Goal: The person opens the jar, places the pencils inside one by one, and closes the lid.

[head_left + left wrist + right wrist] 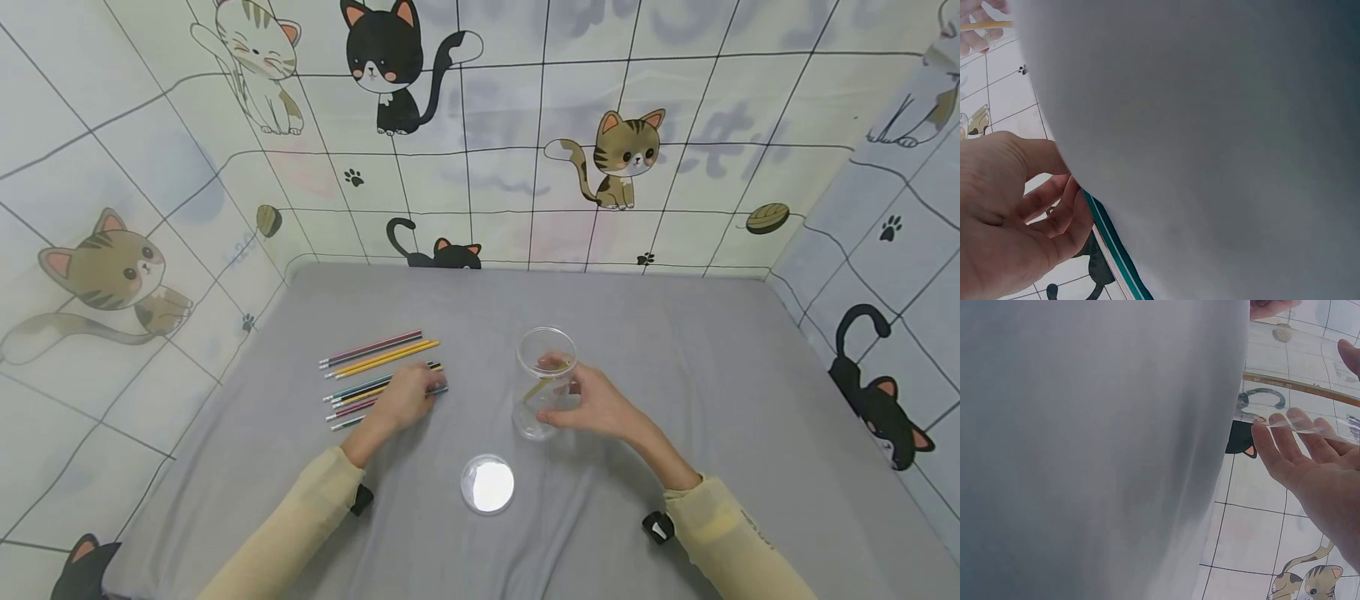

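My right hand [592,406] is wrapped around the side of a tall clear jar [531,427], thumb toward me and fingers behind. Inside the jar a yellow pencil [536,389] leans at a slant; it also shows through the clear wall as an orange-yellow pencil [1310,389] in the right wrist view. To the left, my left hand [408,396] bends down over the tips of several pencils [357,398] lying on the grey cloth. In the left wrist view its thumb and curled fingers pinch at the end of a teal pencil [1116,247].
Behind the left hand lie yellow pencils [382,359] and a dark red pencil [371,349], side by side. A round, shiny disc like a lid [487,485] rests on the grey cloth [637,317] between the forearms. Cat-printed fabric walls [502,183] enclose the back and sides.
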Demonstrator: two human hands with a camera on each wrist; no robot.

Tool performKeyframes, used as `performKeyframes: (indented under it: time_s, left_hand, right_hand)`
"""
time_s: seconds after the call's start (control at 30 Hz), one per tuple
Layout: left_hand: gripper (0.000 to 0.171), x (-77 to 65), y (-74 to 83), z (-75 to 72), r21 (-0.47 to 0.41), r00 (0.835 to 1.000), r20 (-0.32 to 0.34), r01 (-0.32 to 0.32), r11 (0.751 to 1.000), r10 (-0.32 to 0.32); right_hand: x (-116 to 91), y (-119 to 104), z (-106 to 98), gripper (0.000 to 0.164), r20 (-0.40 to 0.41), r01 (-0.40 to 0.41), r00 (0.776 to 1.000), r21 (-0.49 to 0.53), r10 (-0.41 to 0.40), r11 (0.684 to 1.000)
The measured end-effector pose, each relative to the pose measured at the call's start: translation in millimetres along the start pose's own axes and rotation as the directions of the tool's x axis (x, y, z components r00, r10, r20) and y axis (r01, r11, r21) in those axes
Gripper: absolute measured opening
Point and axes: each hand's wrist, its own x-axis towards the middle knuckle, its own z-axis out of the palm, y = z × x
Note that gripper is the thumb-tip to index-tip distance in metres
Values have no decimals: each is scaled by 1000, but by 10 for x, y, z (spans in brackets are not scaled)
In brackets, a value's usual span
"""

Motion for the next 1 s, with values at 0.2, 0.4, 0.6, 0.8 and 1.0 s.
performKeyframes:
  time_s: [0.2, 0.4, 0.6, 0.8, 1.0]
  left_hand:
    - [26, -21, 36, -61, -20, 1000, 24, -16, 1000, 17]
    - [27, 45, 182, -277, -118, 997, 75, 1, 993, 8]
    - [27, 146, 341, -514, -195, 996, 9, -88, 977, 91]
    - [28, 199, 466, -670, -252, 978, -71, -207, 945, 195]
    - [29, 243, 583, -829, -321, 967, -121, -253, 913, 226]
  right_hand:
    - [2, 3, 2, 71, 5, -2, 1000, -8, 2, 1000]
    - [5, 9, -1, 70, -3, 10, 1000, -10, -10, 1000]
    - [3, 8, -1, 69, -1, 3, 1000, -8, -3, 1000]
    - [-3, 2, 7, 69, 5, -4, 1000, -6, 4, 1000]
    - [-6, -6, 5, 70, 4, -2, 1000, -7, 2, 1000]
